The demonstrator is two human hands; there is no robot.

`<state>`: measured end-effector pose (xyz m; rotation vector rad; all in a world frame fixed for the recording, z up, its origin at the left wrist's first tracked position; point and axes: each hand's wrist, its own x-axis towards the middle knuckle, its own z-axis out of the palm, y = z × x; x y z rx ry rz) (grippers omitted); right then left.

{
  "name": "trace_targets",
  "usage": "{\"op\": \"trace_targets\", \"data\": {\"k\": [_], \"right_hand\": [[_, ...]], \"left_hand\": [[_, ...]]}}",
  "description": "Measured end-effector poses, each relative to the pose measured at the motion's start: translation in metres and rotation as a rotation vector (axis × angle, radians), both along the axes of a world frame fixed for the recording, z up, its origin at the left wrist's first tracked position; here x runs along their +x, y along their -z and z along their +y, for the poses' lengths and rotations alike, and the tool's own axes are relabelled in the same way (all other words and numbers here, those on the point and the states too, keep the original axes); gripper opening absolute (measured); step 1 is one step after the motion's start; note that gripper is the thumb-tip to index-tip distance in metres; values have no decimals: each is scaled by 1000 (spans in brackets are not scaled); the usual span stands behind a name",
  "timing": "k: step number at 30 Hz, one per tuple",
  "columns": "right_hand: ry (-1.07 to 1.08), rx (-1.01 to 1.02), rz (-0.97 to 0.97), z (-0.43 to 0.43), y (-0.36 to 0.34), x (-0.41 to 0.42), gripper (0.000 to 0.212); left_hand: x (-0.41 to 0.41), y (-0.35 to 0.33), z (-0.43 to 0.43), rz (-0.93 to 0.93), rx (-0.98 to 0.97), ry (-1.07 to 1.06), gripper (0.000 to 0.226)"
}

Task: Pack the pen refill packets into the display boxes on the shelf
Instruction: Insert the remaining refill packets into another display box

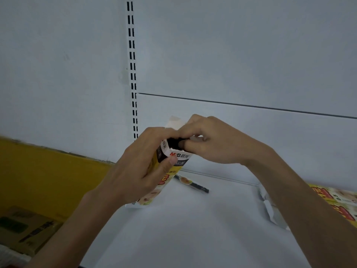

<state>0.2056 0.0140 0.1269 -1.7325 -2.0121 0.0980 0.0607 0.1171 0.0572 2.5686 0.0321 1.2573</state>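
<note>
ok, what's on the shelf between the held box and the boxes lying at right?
Head view: one loose pen refill lies on the white shelf just behind the held box; otherwise bare, though the right forearm hides part.

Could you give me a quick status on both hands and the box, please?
Left hand grips the upright box. Right hand pinches dark refills at its open top. One loose pen on the shelf behind, not in the way.
</note>
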Motion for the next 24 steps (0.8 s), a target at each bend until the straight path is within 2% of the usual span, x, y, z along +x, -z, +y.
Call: {"op": "trace_targets", "data": {"k": [3, 4, 6, 7, 8, 9, 12, 15, 17, 20, 22, 23, 24], "right_hand": [[-34, 96, -15, -3, 10, 1, 24], [-20, 183, 99, -3, 15, 4, 21], [33, 398, 513, -3, 20, 14, 23], [98, 502, 609, -1, 25, 23, 24], [204, 560, 563, 3, 32, 31, 27], [314, 524, 448, 8, 40, 38, 27], [436, 86, 152, 25, 83, 47, 8], [459, -227, 7, 37, 124, 49, 37], [458, -257, 7, 41, 129, 49, 44], [426, -292, -78, 41, 121, 54, 42], [434, -203, -2, 36, 106, 58, 31], [440, -103, 67, 32, 93, 59, 16], [453, 16, 141, 29, 79, 59, 14]], "left_hand": [[1, 1, 0, 0, -39, -27, 39], [0, 0, 1, -4, -37, -40, 38], [-3, -1, 4, -21, -35, -69, 32], [-5, -1, 6, -34, -37, -80, 29], [-7, -1, 7, -44, -42, -89, 28], [-9, -1, 8, -49, -48, -96, 27], [-12, 0, 7, -41, -63, -103, 25], [-13, 0, 4, -2, -45, -106, 31], [-13, 1, 2, 24, -20, -112, 35], [-17, 0, 2, 43, -22, -127, 36], [-20, 0, 3, 49, -35, -116, 35], [-21, -1, 3, 50, -41, -110, 35], [-21, -1, 3, 52, -44, -107, 34]]}}
